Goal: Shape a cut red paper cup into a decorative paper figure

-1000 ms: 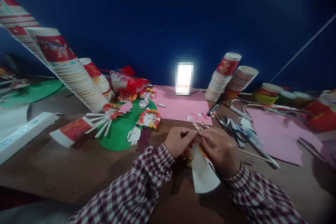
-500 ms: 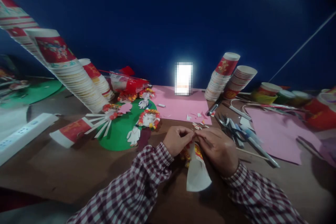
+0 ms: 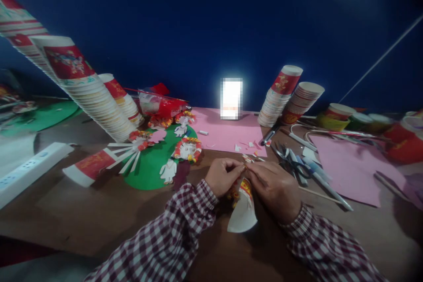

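Observation:
Both hands meet over the table in the middle of the view. My left hand (image 3: 224, 177) pinches the far edge of a cut paper cup (image 3: 243, 217), its white inside showing and its curved rim toward me. From the right, my right hand (image 3: 276, 187) closes its fingertips on the same edge, touching the left fingertips. Red and yellow print shows near the pinch, and small orange-yellow curls (image 3: 234, 198) hang at the cup's left side. What exactly lies between the fingertips is hidden.
Tall paper cup stacks (image 3: 89, 88) lean at left, shorter cup stacks (image 3: 279, 97) at right. A green sheet (image 3: 145, 172) bears paper cutouts. Pink paper (image 3: 224, 134) with scraps lies ahead. Scissors (image 3: 299, 167) and pens lie right of my hands; a power strip (image 3: 26, 172) lies far left.
The free rim end of the cut cup has swung a little to the left and away from me. Both hands have stayed almost in place, fingertips still together.

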Motion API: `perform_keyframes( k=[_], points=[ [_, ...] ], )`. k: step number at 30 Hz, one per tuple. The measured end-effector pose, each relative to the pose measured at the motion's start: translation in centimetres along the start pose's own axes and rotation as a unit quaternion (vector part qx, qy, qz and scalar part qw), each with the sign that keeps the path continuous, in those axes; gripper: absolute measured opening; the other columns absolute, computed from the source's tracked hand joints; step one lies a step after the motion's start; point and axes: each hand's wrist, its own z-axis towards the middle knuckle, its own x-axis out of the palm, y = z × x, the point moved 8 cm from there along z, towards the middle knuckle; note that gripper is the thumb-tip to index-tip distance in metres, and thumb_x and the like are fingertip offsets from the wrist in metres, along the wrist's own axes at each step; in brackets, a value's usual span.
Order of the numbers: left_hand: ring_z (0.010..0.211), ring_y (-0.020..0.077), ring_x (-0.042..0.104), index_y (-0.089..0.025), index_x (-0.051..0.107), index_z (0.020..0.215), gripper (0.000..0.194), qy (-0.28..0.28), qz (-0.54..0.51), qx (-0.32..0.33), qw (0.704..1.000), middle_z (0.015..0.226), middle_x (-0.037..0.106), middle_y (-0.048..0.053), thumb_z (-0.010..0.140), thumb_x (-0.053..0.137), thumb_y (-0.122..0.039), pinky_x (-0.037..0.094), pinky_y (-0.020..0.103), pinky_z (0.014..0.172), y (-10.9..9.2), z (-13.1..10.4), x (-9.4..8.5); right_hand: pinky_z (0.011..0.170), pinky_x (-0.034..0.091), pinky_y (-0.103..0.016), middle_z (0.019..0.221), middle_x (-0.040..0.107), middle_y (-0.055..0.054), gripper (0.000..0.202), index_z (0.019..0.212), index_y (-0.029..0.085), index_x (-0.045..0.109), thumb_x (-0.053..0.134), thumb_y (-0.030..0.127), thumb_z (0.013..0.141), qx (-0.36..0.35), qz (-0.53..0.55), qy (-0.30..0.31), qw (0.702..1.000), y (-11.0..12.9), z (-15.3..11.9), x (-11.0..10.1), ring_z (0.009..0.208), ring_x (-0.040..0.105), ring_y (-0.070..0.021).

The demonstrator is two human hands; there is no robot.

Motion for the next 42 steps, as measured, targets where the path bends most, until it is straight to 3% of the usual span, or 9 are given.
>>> perform_keyframes(
  k=[4,12,17,21,31,42],
  points=[
    [0.052,0.0094,0.049,-0.010,0.066,0.070,0.025,-0.010,0.032,0.028,0.999,0.058,0.060,0.002,0.071,0.054,-0.032,0.039,0.019,0.051,-0.6,0.0,-0.2,0.079,0.044,-0.030,0.091,0.064,-0.004,0.022,0.097,0.019,0.062,0.047,0.021,0.081,0.001,0.007,0.000,1.000,0.0,-0.1,0.0,0.086,0.056,-0.0165],
    [0.050,0.0087,0.045,-0.010,0.066,0.066,0.028,-0.002,0.056,0.037,0.998,0.053,0.056,0.001,0.073,0.051,-0.032,0.035,0.019,0.048,-0.9,0.0,0.1,0.078,0.043,-0.029,0.089,0.064,-0.004,0.021,0.096,0.018,0.062,0.047,0.020,0.082,-0.002,0.000,0.013,1.000,0.1,-0.2,0.1,0.085,0.055,-0.0162],
    [0.046,0.0076,0.045,-0.011,0.063,0.062,0.034,0.029,0.049,0.031,0.998,0.050,0.053,0.000,0.075,0.048,-0.038,0.035,0.018,0.046,-0.8,-0.1,0.3,0.078,0.042,-0.030,0.089,0.064,-0.004,0.020,0.095,0.018,0.062,0.047,0.020,0.081,-0.001,-0.011,0.021,1.000,0.1,-0.1,0.0,0.085,0.054,-0.0169],
    [0.043,0.0068,0.043,-0.011,0.057,0.053,0.041,0.023,0.035,0.026,0.999,0.047,0.049,-0.001,0.076,0.047,-0.044,0.034,0.018,0.044,-0.7,-0.2,0.0,0.078,0.042,-0.030,0.087,0.063,-0.005,0.020,0.091,0.018,0.062,0.046,0.020,0.081,-0.007,-0.011,0.017,1.000,0.4,-0.1,-0.1,0.084,0.054,-0.0161],
    [0.045,0.0072,0.045,-0.010,0.065,0.066,0.034,0.022,-0.010,-0.006,1.000,0.052,0.055,0.000,0.071,0.054,-0.042,0.036,0.018,0.044,0.1,-0.1,-0.2,0.079,0.042,-0.030,0.087,0.064,-0.006,0.020,0.092,0.018,0.062,0.046,0.022,0.082,-0.005,-0.008,0.008,1.000,0.6,-0.2,0.1,0.085,0.055,-0.0166],
    [0.049,0.0088,0.048,-0.010,0.067,0.068,0.032,0.001,0.013,-0.014,1.000,0.057,0.060,0.003,0.070,0.055,-0.039,0.038,0.018,0.046,0.5,0.0,-0.6,0.079,0.042,-0.030,0.088,0.063,-0.005,0.018,0.092,0.019,0.060,0.046,0.023,0.082,0.012,0.014,0.019,1.000,0.4,-0.3,0.4,0.085,0.056,-0.0166]
  ],
)
